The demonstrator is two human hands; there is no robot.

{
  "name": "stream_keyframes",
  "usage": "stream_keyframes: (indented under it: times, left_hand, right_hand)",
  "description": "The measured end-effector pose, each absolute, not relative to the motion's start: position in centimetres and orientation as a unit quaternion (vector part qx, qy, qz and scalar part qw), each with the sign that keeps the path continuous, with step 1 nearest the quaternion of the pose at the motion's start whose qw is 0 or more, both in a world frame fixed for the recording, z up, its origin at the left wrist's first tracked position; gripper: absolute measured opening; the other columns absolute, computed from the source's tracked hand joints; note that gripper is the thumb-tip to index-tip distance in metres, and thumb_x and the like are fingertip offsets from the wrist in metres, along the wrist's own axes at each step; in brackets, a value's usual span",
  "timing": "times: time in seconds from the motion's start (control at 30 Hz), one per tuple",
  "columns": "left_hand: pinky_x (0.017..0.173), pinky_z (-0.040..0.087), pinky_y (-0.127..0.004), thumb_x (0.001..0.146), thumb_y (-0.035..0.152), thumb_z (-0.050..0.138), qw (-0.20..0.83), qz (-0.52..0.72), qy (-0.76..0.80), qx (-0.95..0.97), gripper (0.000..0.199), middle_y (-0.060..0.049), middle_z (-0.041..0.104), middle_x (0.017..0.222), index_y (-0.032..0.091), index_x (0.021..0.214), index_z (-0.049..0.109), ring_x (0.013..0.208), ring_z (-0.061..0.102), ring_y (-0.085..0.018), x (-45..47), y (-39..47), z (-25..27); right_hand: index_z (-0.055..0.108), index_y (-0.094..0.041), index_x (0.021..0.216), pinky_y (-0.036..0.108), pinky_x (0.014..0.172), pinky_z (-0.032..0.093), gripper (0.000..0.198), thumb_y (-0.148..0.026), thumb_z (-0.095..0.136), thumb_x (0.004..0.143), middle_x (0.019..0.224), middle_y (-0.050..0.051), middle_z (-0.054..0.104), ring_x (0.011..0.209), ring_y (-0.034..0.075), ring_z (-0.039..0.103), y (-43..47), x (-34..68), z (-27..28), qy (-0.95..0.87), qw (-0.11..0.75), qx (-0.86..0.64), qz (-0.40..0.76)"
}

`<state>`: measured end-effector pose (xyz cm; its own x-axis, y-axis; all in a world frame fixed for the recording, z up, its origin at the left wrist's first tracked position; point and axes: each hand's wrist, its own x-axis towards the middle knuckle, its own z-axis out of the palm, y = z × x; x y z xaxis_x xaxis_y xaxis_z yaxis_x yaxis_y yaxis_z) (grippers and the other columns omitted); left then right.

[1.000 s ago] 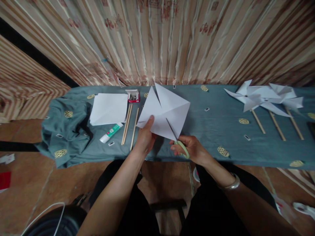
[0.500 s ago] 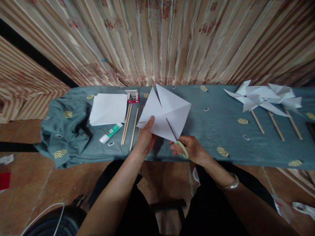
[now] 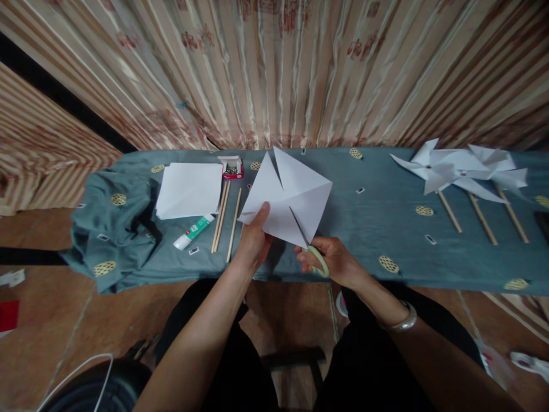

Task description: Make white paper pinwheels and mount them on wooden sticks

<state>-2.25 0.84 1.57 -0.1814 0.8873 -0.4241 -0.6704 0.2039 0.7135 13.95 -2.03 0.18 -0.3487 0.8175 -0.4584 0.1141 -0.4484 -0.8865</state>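
Note:
A white square sheet of paper (image 3: 295, 183) is held up over the table, with creases and slits running in from its corners. My left hand (image 3: 255, 234) grips its lower left part, thumb on top and fingers underneath. My right hand (image 3: 332, 257) is closed around the light green handles of a pair of scissors (image 3: 319, 260). One dark blade lies over the paper near its lower corner, pointing toward the middle; the other blade is hidden beneath the sheet.
Left on the cloth-covered table (image 3: 364, 229) lie a paper stack (image 3: 189, 189), a glue stick (image 3: 194, 232), a red box of small metal pieces (image 3: 232, 167) and wooden sticks (image 3: 221, 217). Several paper pinwheels (image 3: 458, 169) lie at the right. A curtain (image 3: 274, 74) hangs behind.
Almost nothing differs. The paper has shifted very slightly, and both hands keep their grip, with the scissors at about the same place on the sheet.

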Motion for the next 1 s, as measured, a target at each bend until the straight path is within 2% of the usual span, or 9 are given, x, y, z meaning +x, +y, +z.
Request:
stream_keyframes:
  times: [0.17,0.3,0.4,0.47,0.6,0.67,0.83,1.0]
  left_hand:
    - [0.094,0.055,-0.027,0.089,0.018,0.064,0.626,0.621,0.461,0.101,0.026,-0.006,0.077,0.108,0.017,0.115,0.069,0.105,0.071,-0.019,-2.8,1.3,1.9]
    - [0.094,0.056,-0.028,0.092,0.017,0.060,0.611,0.646,0.451,0.085,0.025,-0.004,0.078,0.102,0.017,0.115,0.069,0.100,0.072,-0.018,-4.2,2.3,2.2]
    - [0.094,0.057,-0.030,0.091,0.016,0.059,0.594,0.662,0.450,0.078,0.026,-0.004,0.078,0.099,0.018,0.115,0.069,0.100,0.073,-0.019,-5.4,2.7,2.3]
    - [0.094,0.057,-0.031,0.090,0.015,0.060,0.591,0.666,0.447,0.089,0.025,-0.004,0.078,0.097,0.016,0.112,0.070,0.101,0.073,-0.020,-5.7,2.7,2.1]
    - [0.093,0.057,-0.035,0.080,0.015,0.069,0.629,0.612,0.459,0.137,0.022,-0.005,0.078,0.090,0.015,0.102,0.072,0.100,0.073,-0.024,-5.1,1.8,1.6]
    - [0.093,0.056,-0.036,0.072,0.016,0.075,0.648,0.576,0.475,0.154,0.024,-0.007,0.078,0.090,0.014,0.096,0.072,0.100,0.073,-0.026,-4.3,1.3,1.2]
    - [0.095,0.053,-0.038,0.055,0.020,0.087,0.662,0.532,0.492,0.190,0.032,-0.009,0.078,0.090,0.014,0.083,0.071,0.102,0.071,-0.029,-2.8,0.6,0.4]
    - [0.092,0.053,-0.037,0.054,0.024,0.088,0.657,0.531,0.494,0.208,0.035,-0.006,0.077,0.086,0.016,0.084,0.071,0.098,0.072,-0.028,-2.8,0.7,0.5]
  right_hand:
    - [0.070,-0.015,0.100,0.026,0.057,0.048,0.056,-0.059,0.079,0.067,0.070,0.004,0.071,0.062,0.015,0.063,-2.0,15.0,0.2,-0.497,0.215,-0.469,0.698]
    - [0.069,-0.014,0.095,0.028,0.062,0.049,0.055,-0.057,0.082,0.063,0.074,0.004,0.070,0.066,0.015,0.062,-1.5,17.2,1.6,-0.535,0.133,-0.453,0.700]
    - [0.071,-0.014,0.091,0.028,0.060,0.047,0.051,-0.056,0.082,0.064,0.071,0.004,0.067,0.064,0.015,0.059,-1.0,19.5,2.3,-0.555,0.116,-0.454,0.687]
    - [0.072,-0.015,0.092,0.029,0.059,0.047,0.054,-0.060,0.081,0.064,0.073,0.005,0.069,0.064,0.016,0.059,-0.6,20.8,2.3,-0.550,0.165,-0.486,0.659]
    - [0.070,-0.021,0.094,0.033,0.068,0.051,0.055,-0.060,0.085,0.058,0.080,0.004,0.074,0.070,0.019,0.063,0.3,21.7,1.6,-0.497,0.380,-0.575,0.527]
    - [0.069,-0.024,0.093,0.034,0.071,0.052,0.053,-0.057,0.087,0.056,0.082,0.002,0.074,0.074,0.019,0.065,0.7,21.5,1.2,-0.495,0.432,-0.584,0.476]
    - [0.069,-0.023,0.093,0.030,0.066,0.051,0.050,-0.049,0.089,0.055,0.082,-0.001,0.071,0.074,0.016,0.065,1.5,20.7,0.6,-0.512,0.434,-0.560,0.485]
    - [0.069,-0.021,0.082,0.025,0.053,0.043,0.048,-0.047,0.091,0.048,0.067,-0.005,0.063,0.059,0.011,0.055,1.6,20.2,0.3,-0.481,0.417,-0.559,0.531]
